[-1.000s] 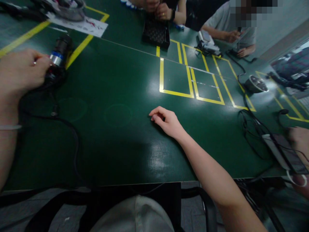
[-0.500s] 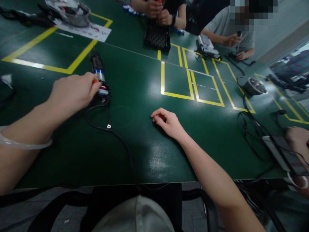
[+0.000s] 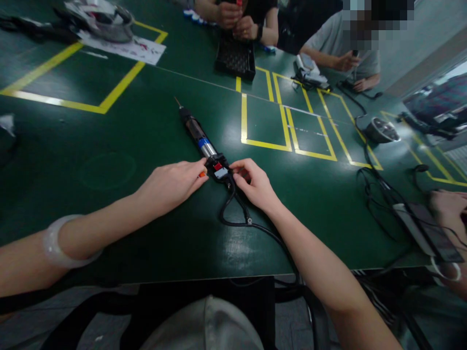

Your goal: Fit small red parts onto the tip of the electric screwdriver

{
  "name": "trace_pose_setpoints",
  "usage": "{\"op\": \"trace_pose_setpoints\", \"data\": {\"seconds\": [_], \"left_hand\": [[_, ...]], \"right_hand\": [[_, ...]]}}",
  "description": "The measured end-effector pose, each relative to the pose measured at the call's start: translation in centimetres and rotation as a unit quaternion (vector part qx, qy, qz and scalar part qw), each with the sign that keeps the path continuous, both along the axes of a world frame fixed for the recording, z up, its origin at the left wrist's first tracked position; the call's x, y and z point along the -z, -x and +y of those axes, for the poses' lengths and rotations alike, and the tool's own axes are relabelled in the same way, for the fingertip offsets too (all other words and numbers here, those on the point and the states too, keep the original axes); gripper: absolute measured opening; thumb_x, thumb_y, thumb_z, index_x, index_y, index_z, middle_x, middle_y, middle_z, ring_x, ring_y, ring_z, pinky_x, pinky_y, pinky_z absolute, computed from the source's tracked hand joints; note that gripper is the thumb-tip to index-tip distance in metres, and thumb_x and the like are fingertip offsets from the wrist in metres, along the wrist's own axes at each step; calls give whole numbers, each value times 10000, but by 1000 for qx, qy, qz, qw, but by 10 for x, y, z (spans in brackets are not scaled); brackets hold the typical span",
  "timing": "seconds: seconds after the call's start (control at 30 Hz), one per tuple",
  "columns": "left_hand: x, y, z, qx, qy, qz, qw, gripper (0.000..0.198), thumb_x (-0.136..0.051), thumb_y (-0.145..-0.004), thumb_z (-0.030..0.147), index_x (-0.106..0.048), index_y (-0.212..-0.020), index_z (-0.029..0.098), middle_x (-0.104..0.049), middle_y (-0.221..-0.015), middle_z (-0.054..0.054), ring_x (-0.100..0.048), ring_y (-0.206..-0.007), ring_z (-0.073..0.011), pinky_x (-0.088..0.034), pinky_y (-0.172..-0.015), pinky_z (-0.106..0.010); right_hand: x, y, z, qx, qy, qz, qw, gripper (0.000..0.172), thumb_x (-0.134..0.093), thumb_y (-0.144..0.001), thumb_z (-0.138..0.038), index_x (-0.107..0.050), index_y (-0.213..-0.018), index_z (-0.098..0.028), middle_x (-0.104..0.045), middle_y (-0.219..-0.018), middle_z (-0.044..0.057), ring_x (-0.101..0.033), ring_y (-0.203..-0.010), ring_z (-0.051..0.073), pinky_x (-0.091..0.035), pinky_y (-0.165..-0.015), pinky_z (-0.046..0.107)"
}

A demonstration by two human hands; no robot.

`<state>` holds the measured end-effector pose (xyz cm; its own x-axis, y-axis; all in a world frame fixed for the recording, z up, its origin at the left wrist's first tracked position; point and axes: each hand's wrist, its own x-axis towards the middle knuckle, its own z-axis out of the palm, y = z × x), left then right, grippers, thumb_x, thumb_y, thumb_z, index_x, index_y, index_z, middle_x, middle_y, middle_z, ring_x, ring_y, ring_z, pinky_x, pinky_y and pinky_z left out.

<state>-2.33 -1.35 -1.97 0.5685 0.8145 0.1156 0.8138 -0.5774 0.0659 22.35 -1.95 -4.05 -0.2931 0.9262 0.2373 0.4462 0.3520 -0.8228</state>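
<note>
A black electric screwdriver (image 3: 199, 136) with a blue and silver band lies on the green table (image 3: 109, 146), bit pointing away to the upper left. Its black cable (image 3: 241, 218) loops off toward the near edge. My left hand (image 3: 170, 183) pinches the tool's rear end by a small orange part. My right hand (image 3: 255, 183) has its fingertips curled on the other side of the same rear end, by a red switch.
Yellow tape boxes (image 3: 284, 121) mark the table. A black tray (image 3: 235, 59) and other people's hands (image 3: 233, 19) are at the far edge. A paper with a metal part (image 3: 105, 24) is far left. Cables and a phone-like device (image 3: 426, 233) lie at right.
My left hand dragged the screwdriver from the far left to the table's middle, up to my right hand, which stayed in place and now touches it.
</note>
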Motion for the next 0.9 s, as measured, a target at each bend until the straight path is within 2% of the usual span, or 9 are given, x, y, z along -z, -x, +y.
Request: {"op": "trace_pose_setpoints", "data": {"seconds": [0.1, 0.23, 0.43, 0.57, 0.7, 0.9], "left_hand": [[3, -5, -3, 30, 8, -27, 999, 527, -318, -1068, 396, -582, -1402, 86, -707, -1244, -184, -707, -1081, -317, -569, -873, -419], [-3, -4, -3, 48, 13, -39, 998, 532, -295, -1069, 411, -658, -1307, 104, -743, -1122, -161, -728, -991, -302, -568, -861, -415], [-9, -2, -6, 66, -12, -39, 997, 539, -262, -1079, 458, -705, -1117, 152, -751, -944, -109, -730, -841, -301, -543, -690, -393], [-11, -4, -7, 67, -52, -68, 994, 507, -293, -1085, 440, -715, -1073, 159, -751, -949, -107, -721, -863, -282, -534, -739, -388], [-12, -8, -6, 99, -88, -82, 988, 495, -336, -1089, 470, -731, -1141, 175, -739, -909, -99, -698, -819, -254, -504, -722, -357], [-8, -17, 0, 142, -68, -82, 984, 497, -358, -1092, 501, -662, -1367, 219, -743, -893, -72, -698, -863, -223, -480, -799, -322]], "right_hand": [[0, -1, 2, 24, -7, -2, 1000, 165, -558, -879, -203, -627, -1029, -198, -639, -1023, 54, -597, -806, 141, -474, -671, 264], [-1, -4, 3, 20, 22, 21, 999, 77, -568, -891, -239, -625, -881, -189, -624, -834, 19, -591, -708, 133, -479, -656, 269], [-7, -5, -2, -5, 91, 10, 996, 272, -585, -931, -373, -607, -745, -176, -640, -693, 10, -575, -606, 117, -457, -604, 255], [-11, -3, -5, -41, 119, 16, 992, 300, -566, -952, -398, -616, -764, -170, -672, -705, 17, -593, -588, 110, -455, -593, 247], [-14, 0, -8, -39, 104, 26, 993, 206, -596, -942, -364, -626, -857, -178, -672, -732, 2, -589, -608, 103, -440, -594, 236], [-13, 3, -9, -56, 123, 68, 988, 300, -640, -928, -478, -628, -889, -181, -628, -734, -14, -528, -621, 98, -420, -596, 234]]}}
